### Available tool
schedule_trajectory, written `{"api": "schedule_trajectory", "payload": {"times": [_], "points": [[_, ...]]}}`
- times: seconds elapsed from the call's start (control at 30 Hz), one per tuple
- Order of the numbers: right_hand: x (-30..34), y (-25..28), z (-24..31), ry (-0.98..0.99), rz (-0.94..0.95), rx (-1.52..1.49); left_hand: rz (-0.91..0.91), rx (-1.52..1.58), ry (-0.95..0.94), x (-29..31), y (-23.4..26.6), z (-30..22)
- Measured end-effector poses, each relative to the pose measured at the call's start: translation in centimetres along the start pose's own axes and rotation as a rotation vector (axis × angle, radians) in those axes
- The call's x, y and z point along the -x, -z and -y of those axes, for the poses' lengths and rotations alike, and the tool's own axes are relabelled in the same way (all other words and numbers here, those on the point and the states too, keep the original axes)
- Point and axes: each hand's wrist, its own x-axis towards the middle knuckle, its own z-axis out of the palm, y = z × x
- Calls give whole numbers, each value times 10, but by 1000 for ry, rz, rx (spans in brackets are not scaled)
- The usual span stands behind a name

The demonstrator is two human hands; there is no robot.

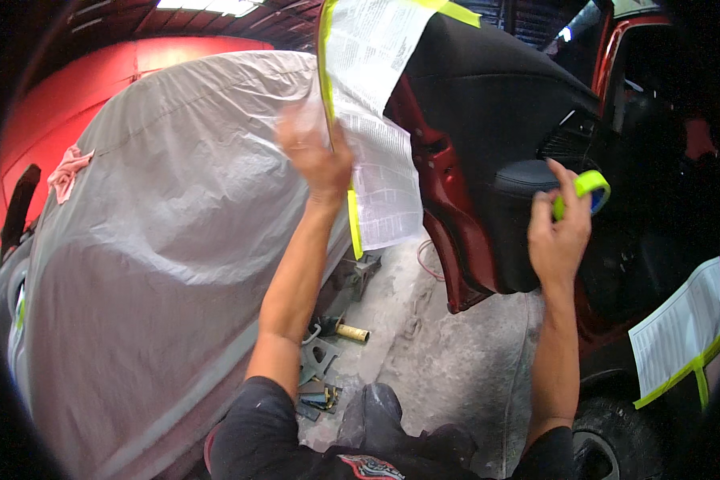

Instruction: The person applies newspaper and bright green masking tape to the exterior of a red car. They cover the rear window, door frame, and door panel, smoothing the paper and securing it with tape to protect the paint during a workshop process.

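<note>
My left hand (pixel 324 166) is at the taped edge of a printed paper sheet (pixel 380 180) on the end of a red car door. Its fingers are smeared by motion, so their grip is unclear. Bright yellow-green tape (pixel 355 224) runs down the sheet's left border. In front of the door's black inner panel (pixel 472 88), my right hand (pixel 558 244) grips a roll of yellow-green masking tape (pixel 591 183) with a blue inner core. The door stands open, its red painted edge (pixel 456 216) showing beside the paper.
A vehicle under a pale cover (pixel 176 216) fills the left side, with a pink cloth (pixel 70 172) on it. Metal parts (pixel 320 358) and a yellowish tube (pixel 352 333) lie on the concrete floor (pixel 456 368). Another taped paper sheet (pixel 672 332) hangs above a wheel (pixel 608 440) at right.
</note>
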Motion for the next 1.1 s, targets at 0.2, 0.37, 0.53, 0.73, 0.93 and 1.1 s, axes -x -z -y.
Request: {"api": "schedule_trajectory", "payload": {"times": [0.2, 0.37, 0.53, 0.73, 0.93, 1.1], "points": [[20, 43, -6, -150, 372, -269, 0, 238, 32, 38, 47, -38], [31, 38, 22, -331, 882, -753, 720, 1094, 324, 25, 113, -117], [29, 28, 31, -269, 963, -729, 781, 1075, 252, 20, 128, -156], [37, 21, 48, -130, 984, -491, 529, 776, 128, 48, 131, -163], [57, 38, 86, 71, 783, -181, 514, 807, 395, 56, 129, -153], [74, 2, 34, 313, 468, -35, 390, 675, 79, 60, 162, -153]]}}
